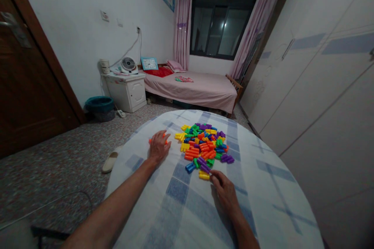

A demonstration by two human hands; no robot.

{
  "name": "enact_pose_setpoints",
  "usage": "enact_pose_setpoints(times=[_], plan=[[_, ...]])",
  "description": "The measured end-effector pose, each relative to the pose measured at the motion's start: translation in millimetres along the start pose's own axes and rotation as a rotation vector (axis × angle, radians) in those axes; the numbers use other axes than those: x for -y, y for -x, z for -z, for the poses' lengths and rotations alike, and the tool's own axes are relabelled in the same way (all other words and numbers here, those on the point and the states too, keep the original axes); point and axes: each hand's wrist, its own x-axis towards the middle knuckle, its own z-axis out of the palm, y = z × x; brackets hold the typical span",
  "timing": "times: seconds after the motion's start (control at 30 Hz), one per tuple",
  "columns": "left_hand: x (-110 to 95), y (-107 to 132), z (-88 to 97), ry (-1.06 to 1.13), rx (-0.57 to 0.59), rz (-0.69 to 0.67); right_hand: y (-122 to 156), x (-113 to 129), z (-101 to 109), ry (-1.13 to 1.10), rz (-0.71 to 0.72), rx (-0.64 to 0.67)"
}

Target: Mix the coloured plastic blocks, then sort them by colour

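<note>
A pile of several coloured plastic building blocks (204,146) lies on a round table covered by a white and blue checked cloth (181,202). My left hand (158,146) rests palm down on the cloth left of the pile, covering orange blocks (165,135) that peek out around its fingers. My right hand (223,188) sits at the near edge of the pile, fingertips pinched at a yellow block (204,176) next to purple and blue ones.
Beyond the table stand a pink bed (201,87), a white bedside cabinet (127,91) with a small fan, and a dark bin (99,107). A slipper (110,161) lies on the speckled floor. A wooden door is left, white wardrobes right.
</note>
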Motion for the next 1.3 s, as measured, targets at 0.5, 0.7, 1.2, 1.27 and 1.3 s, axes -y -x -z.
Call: enact_pose_setpoints(times=[0.5,0.7,1.2,1.27,1.3], plan=[[-88.8,9.9,-34.2,0.236,0.436,-0.08,1.3,4.1,0.7,-0.015,-0.007,0.031],[-88.5,18.8,-21.1,0.493,0.349,0.077,0.4,2.7,-0.6,-0.025,0.004,0.009],[-140.2,66.7,10.7,1.172,0.566,0.117,8.6,21.8,-3.4,-0.366,-0.032,0.006],[-140.7,69.4,12.2,1.188,0.591,0.117,7.6,18.4,-3.7,-0.376,-0.053,0.008],[-140.8,70.2,13.1,1.197,0.597,0.122,7.0,17.2,-4.1,-0.392,-0.056,0.018]])
